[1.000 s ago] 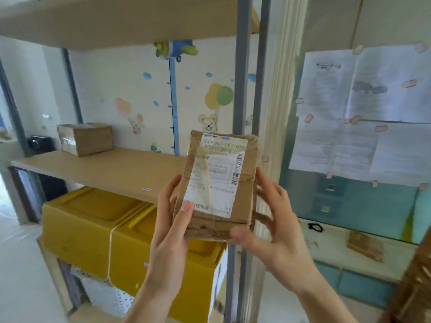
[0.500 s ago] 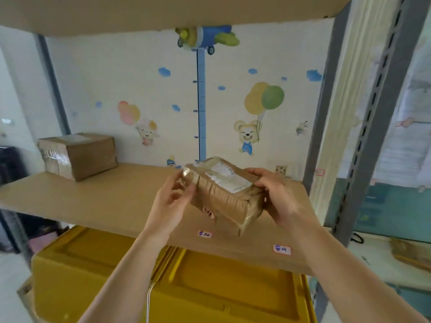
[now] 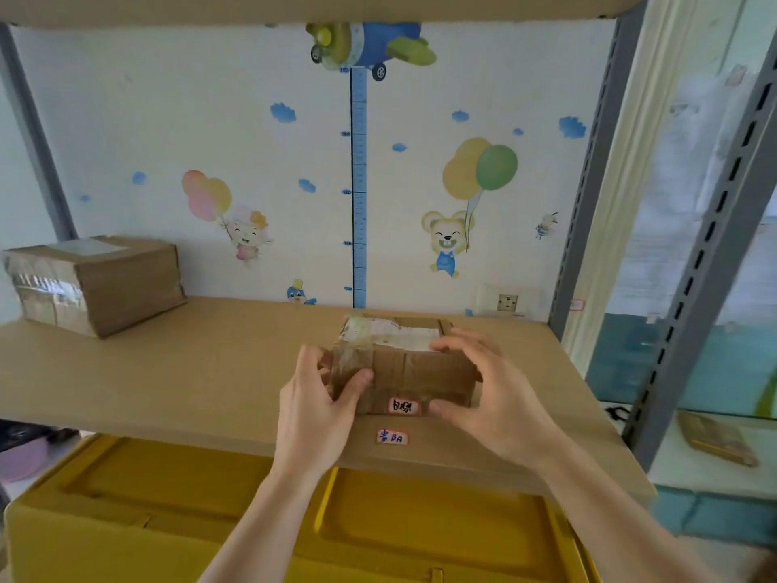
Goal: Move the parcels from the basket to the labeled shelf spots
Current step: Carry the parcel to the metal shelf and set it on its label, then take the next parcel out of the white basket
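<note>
A small taped cardboard parcel (image 3: 414, 363) with a white shipping label on top rests on the wooden shelf (image 3: 168, 380), near its front edge right of centre. My left hand (image 3: 319, 408) grips its left end and my right hand (image 3: 483, 389) wraps its right end. A small sticker on the parcel's front face sits just above a white shelf label (image 3: 392, 437) stuck on the board. A second, larger cardboard parcel (image 3: 99, 281) stands at the shelf's far left. The basket is out of view.
Yellow plastic crates (image 3: 378, 532) fill the level below the shelf. Grey slotted uprights (image 3: 588, 178) frame the right side, and another board runs overhead. A ledge at the lower right holds a flat brown packet (image 3: 717, 441).
The parcel went from upright in front of me, label facing me, to tilted over the shelf, then down flat onto the board. Both hands stayed on it.
</note>
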### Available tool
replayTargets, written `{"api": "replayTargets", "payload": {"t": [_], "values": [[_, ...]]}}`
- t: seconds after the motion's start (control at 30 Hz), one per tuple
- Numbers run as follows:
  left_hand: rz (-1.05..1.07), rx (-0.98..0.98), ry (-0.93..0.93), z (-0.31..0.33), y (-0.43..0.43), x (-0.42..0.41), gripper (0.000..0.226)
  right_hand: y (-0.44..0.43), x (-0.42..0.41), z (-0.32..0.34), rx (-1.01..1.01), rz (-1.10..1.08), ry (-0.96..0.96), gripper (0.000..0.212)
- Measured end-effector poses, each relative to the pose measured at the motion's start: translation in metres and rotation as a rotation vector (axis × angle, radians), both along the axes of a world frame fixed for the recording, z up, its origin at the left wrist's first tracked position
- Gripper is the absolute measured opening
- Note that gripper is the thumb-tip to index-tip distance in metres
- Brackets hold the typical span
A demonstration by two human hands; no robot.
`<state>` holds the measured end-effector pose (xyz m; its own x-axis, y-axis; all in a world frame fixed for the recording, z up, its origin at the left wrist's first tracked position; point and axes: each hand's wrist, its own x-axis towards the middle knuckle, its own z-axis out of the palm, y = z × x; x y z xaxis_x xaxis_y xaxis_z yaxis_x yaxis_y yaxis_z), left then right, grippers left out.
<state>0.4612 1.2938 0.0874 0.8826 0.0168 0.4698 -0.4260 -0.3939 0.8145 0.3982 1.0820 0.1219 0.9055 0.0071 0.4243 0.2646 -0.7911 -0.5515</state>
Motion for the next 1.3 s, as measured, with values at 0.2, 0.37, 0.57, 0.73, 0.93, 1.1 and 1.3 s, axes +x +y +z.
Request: {"api": "replayTargets", "payload": {"t": [0.2, 0.37, 0.57, 0.73, 0.93, 1.1, 1.3], "values": [[-0.001, 0.048, 0.002, 0.002, 0.006, 0.005, 0.035, 0.001, 0.010, -0.007, 0.049, -0.011, -0.072, 0.056], [-0.024, 0.013, 0.027, 0.003, 0.006, 0.008, 0.047, 0.002, 0.013, -0.011, 0.041, -0.004, -0.097, 0.058], [0.108, -0.027, -0.244, 0.012, -0.003, -0.024, 0.063, -0.011, -0.016, -0.010, 0.059, 0.019, -0.144, 0.080], [-0.240, -0.002, -0.462, 0.048, -0.084, -0.078, 0.055, -0.069, -0.083, 0.006, 0.111, -0.039, -0.244, 0.078], [-0.651, 0.054, -0.517, 0.068, -0.250, -0.163, 0.062, -0.206, -0.214, 0.029, 0.088, -0.311, -0.462, 0.073], [-0.893, -0.028, -0.570, 0.075, -0.402, -0.262, 0.064, -0.326, -0.349, 0.039, 0.018, -0.499, -0.498, 0.073], [-1.216, -0.023, -0.567, 0.064, -0.564, -0.390, 0.068, -0.440, -0.504, 0.035, -0.036, -0.741, -0.506, 0.072]]}}
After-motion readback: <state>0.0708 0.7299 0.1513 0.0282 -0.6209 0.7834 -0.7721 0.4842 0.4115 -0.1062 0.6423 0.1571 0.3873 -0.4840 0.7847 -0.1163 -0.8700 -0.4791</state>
